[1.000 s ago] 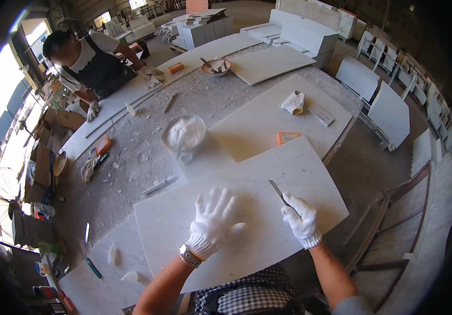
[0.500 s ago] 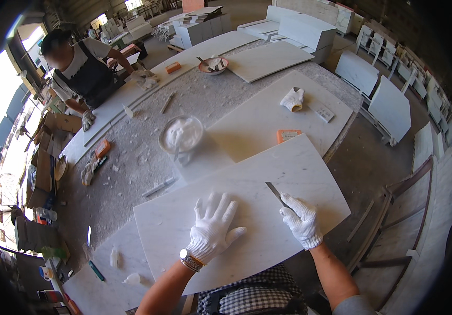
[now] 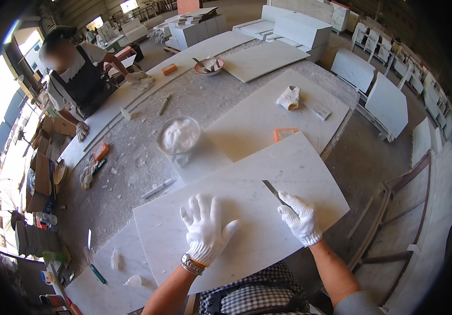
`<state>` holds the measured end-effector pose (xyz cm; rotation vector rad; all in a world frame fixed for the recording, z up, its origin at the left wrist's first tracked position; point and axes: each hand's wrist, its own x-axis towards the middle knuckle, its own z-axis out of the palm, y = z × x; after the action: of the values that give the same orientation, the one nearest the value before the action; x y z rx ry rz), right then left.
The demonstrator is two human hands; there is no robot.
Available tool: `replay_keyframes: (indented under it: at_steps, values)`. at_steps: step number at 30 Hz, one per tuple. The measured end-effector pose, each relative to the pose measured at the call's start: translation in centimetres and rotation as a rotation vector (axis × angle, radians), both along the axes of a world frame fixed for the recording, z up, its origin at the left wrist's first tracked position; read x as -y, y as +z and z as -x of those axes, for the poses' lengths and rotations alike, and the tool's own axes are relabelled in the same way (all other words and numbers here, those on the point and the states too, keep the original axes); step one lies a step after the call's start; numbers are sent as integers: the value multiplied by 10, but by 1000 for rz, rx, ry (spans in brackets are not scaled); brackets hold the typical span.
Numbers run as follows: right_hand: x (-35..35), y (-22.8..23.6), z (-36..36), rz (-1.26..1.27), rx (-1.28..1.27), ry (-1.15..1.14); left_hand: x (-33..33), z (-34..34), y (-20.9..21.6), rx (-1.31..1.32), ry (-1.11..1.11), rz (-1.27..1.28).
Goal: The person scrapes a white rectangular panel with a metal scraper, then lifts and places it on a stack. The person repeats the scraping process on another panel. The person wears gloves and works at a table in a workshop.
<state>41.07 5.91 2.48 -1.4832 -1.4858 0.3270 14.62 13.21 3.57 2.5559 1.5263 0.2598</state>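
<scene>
A white marble slab [image 3: 247, 184] with faint grey veins lies in front of me. My left hand [image 3: 205, 226], in a white knitted glove, rests on it with fingers spread and holds nothing. Over the slab's right part, my gloved right hand [image 3: 299, 215] is closed around a thin flat metal scraper blade [image 3: 271, 190]. The blade sticks out toward the upper left from between thumb and fingers; the rest of it is hidden in the glove. Beyond the slab stands a bowl of white paste [image 3: 179, 134], with a tool leaning in it.
Across the dusty table [image 3: 136, 157], a co-worker [image 3: 76, 73] leans on a long slab. An orange box [image 3: 284, 134] and a loose white glove [image 3: 289, 98] lie on another slab. A smaller bowl [image 3: 208, 65] with tools sits farther off. Slabs on racks [image 3: 388, 105] stand right.
My left hand has slid slightly left across the slab, fingers still spread. The right hand keeps its hold on the scraper blade and has barely moved.
</scene>
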Motion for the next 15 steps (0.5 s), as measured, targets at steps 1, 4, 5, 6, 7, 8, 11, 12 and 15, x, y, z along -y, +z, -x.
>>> replay_keyframes:
  at_steps: [1, 4, 5, 6, 7, 8, 11, 12, 15]
  values:
    - [0, -1, 0, 6, 1, -1, -3, -3, -2, 13, 2, -5]
    - [-2, -2, -2, -79, 99, 13, -18, -13, -8, 69, -23, -53]
    - [-3, -2, -2, -103, 82, 32, -23, -15, -10, 102, -53, -62]
    - [-3, -3, -2, -88, 73, 33, -23, -16, -11, 138, -79, -85]
    - [-3, -3, -2, -89, 70, 32, -23, -16, -12, 106, -23, -77]
    - [-3, -3, -2, -71, 65, 34, -22, -15, -11, 77, 35, -86]
    - [-1, -2, 1, -48, 49, 14, -27, -10, -7, 29, 121, -78]
    - [-1, -1, 1, -24, 33, -4, -30, -8, -5, -28, 151, -17]
    - [0, -1, 2, -12, 7, -16, -43, -9, -2, 112, 45, -52]
